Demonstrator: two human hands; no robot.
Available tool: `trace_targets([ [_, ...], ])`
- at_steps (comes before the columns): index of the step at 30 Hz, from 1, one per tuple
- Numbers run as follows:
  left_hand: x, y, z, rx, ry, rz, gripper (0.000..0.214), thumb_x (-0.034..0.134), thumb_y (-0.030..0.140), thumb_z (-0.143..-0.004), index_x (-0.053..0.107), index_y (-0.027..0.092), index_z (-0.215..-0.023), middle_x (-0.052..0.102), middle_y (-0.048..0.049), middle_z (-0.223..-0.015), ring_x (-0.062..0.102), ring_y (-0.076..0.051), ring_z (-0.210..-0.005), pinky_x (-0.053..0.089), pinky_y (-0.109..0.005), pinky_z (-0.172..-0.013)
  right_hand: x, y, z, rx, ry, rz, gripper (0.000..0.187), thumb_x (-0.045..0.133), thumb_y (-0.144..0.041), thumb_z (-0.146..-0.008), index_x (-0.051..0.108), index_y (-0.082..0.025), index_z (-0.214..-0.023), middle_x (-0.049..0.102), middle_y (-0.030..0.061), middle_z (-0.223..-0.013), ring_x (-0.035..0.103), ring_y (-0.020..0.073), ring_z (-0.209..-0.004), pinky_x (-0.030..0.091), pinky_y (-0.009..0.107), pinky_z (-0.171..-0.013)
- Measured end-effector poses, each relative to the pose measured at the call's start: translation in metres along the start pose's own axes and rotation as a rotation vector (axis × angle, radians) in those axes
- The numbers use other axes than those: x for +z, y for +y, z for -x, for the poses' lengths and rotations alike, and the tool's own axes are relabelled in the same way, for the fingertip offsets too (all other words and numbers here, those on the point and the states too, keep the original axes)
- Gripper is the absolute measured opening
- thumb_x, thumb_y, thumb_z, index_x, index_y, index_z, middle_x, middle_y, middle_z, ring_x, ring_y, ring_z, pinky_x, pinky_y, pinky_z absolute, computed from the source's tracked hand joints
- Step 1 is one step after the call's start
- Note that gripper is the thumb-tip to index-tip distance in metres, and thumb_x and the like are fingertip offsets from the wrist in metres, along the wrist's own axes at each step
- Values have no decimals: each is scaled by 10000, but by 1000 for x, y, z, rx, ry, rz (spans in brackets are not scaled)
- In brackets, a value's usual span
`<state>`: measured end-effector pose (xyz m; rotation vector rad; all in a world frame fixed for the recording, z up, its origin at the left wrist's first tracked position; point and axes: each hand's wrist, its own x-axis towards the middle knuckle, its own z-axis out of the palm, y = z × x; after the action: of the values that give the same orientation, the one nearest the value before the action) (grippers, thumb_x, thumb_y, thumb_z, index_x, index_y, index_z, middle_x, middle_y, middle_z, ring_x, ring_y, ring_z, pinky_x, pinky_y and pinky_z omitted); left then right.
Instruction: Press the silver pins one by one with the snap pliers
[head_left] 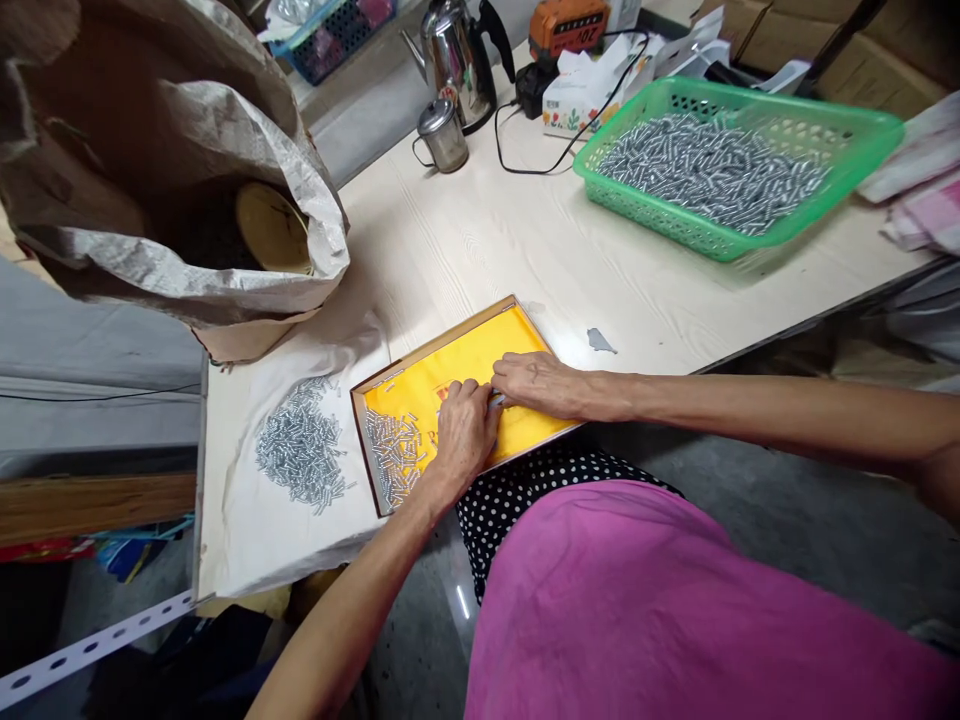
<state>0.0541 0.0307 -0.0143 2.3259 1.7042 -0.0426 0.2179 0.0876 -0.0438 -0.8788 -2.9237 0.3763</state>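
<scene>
A shallow yellow-lined tray (480, 345) with a wooden rim lies at the table's near edge. Several small metal pins (394, 455) lie in its left end. My left hand (463, 435) rests inside the tray with fingers curled together over the lining. My right hand (541, 384) lies just beside it, fingers pinched toward the left hand's fingertips, where a small metal pin shows between them. A loose heap of the same pins (300, 450) lies on white cloth left of the tray.
A green plastic basket (862, 130) full of metal pins stands at the back right. A big open sack (187, 170) sits at the left. A steel kettle (461, 60), a small steel mug (442, 135), a tissue box (581, 95) and a black cable (555, 160) stand behind.
</scene>
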Motion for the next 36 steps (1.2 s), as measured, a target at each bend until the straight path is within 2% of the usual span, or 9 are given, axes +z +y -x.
trace_targets([
  [3,3,-4,-1,1,20,15,181,580,250,-936,673,150,-1056,662,-98,-965,569,-266,-953,498,-395,-865,-1,1,1,14,-10,-21,183,601,-279,-961,648,-123,-1043,651,109,-963,559,236,-945,438,335,-732],
  [7,-1,-16,5,3,148,75,435,696,291,-856,609,149,-1258,635,-129,-1193,568,-275,-1078,492,-401,-931,1,4,7,-23,171,-29,436,693,-365,-899,583,-109,-1234,612,147,-1159,517,271,-1073,442,391,-877],
  [11,-14,-24,28,-209,226,57,240,612,390,-909,715,174,-919,657,-108,-1013,604,-256,-986,483,-350,-825,13,-1,13,-44,238,6,174,596,-265,-954,634,-143,-1073,592,139,-1178,480,255,-1058,397,376,-862],
  [16,-17,-25,47,-570,-86,131,409,672,492,-806,612,198,-528,589,-39,-606,564,-198,-645,331,-288,-588,23,-12,15,8,201,51,169,471,-193,-1000,634,-172,-964,614,95,-964,456,230,-910,302,341,-714],
  [20,-11,-30,41,-600,-213,362,450,674,423,-782,523,203,-419,404,24,-398,438,-137,-477,257,-274,-540,26,-16,15,10,223,85,132,505,-153,-970,619,-195,-920,612,68,-872,454,224,-868,254,342,-699],
  [27,-33,-35,55,-415,-300,-92,160,611,209,-781,740,188,-689,729,-108,-765,676,-234,-764,395,-278,-637,27,-16,17,-38,273,84,154,489,-132,-969,585,-201,-870,606,50,-849,456,209,-816,245,333,-706],
  [30,-50,-56,67,-489,-296,-105,202,623,324,-847,768,202,-778,755,-113,-856,691,-255,-826,407,-285,-648,28,-17,18,-41,306,77,156,495,-111,-958,569,-201,-854,601,44,-840,455,210,-804,250,332,-709],
  [33,-64,-99,69,-642,-80,-135,320,557,438,-926,780,210,-895,760,-114,-945,685,-256,-864,406,-292,-660,30,-18,19,-44,327,84,155,501,-104,-950,559,-203,-846,594,43,-828,456,212,-789,253,333,-706],
  [36,-67,-150,63,-791,70,-221,326,506,361,-956,769,183,-1030,734,-138,-1080,677,-265,-920,409,-306,-682,32,-18,19,-50,342,103,153,501,-103,-944,561,-205,-847,593,48,-821,459,216,-781,255,334,-696],
])
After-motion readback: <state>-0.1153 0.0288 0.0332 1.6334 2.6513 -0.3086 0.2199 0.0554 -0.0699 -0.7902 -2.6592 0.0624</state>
